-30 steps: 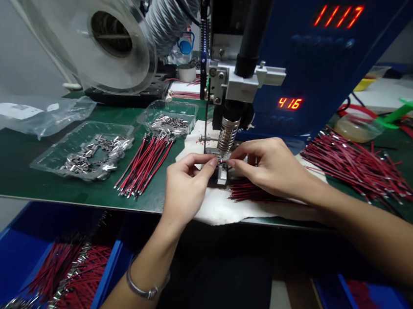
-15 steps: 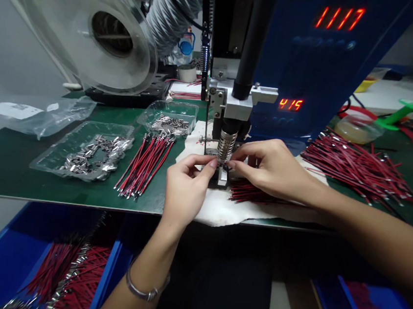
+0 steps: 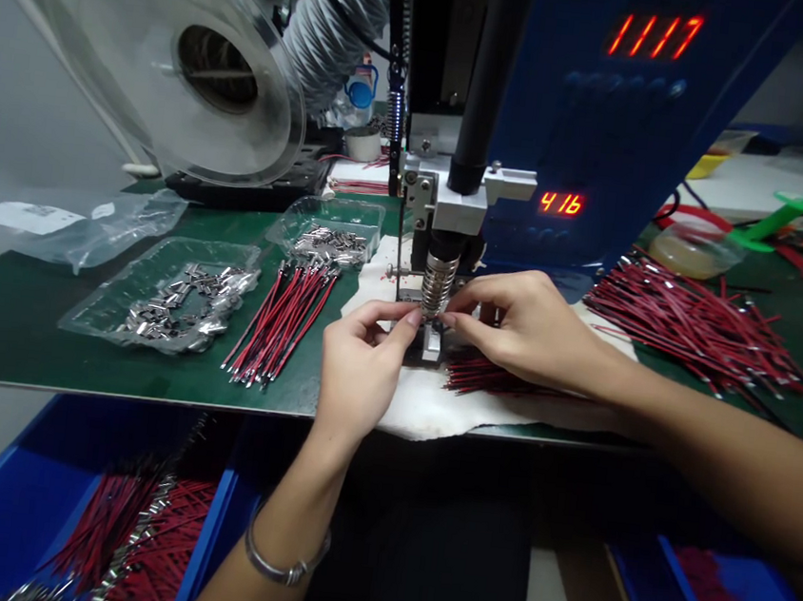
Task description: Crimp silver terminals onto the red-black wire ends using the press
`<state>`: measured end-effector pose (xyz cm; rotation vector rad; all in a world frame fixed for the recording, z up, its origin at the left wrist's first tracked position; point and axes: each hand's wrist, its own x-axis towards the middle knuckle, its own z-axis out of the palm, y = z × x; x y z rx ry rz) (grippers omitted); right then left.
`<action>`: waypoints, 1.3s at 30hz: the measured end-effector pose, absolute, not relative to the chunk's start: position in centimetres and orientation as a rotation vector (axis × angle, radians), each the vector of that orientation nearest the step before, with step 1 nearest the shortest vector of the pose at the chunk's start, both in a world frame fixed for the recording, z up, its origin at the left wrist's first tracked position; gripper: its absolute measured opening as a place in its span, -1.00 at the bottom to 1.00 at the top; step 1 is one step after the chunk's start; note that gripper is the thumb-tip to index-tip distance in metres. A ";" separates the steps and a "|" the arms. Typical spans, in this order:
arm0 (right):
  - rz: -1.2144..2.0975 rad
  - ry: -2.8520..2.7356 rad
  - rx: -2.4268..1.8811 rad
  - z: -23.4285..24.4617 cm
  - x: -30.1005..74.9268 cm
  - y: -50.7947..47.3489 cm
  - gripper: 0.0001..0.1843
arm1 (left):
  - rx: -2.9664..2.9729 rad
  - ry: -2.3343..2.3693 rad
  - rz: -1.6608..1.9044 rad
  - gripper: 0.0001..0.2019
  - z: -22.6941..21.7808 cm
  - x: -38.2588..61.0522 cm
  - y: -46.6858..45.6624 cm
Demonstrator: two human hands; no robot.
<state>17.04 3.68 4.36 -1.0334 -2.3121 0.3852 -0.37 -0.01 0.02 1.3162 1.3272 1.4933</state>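
My left hand (image 3: 367, 359) pinches thumb and fingertips together at the left of a spring-sleeved iron tip (image 3: 437, 285). Opposite it, my right hand (image 3: 520, 327) pinches in the same way, its fingertips close to the tip's lower right. Whatever either hand holds is too small and too covered to name. Below the tip, between the hands, sits a small metal block (image 3: 431, 344). A bundle of red and black wires (image 3: 476, 373) lies partly under my right hand on a white cloth (image 3: 425, 413).
A blue machine (image 3: 573, 99) with red digits stands behind. At left are a sorted wire bundle (image 3: 284, 322), clear trays of metal parts (image 3: 96, 307) (image 3: 373, 226) and a large reel (image 3: 133, 52). More wires (image 3: 700, 322) are heaped right; blue bins (image 3: 9, 489) sit below the table edge.
The lower red display has gone from 415 to 416. Both hands keep almost the same place; the view has shifted very slightly.
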 end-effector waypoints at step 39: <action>0.366 -2.526 -0.724 4.6 18.3 5.0 -0.83 | 1.300 1.255 1.496 -0.81 -0.1 -0.7 0.0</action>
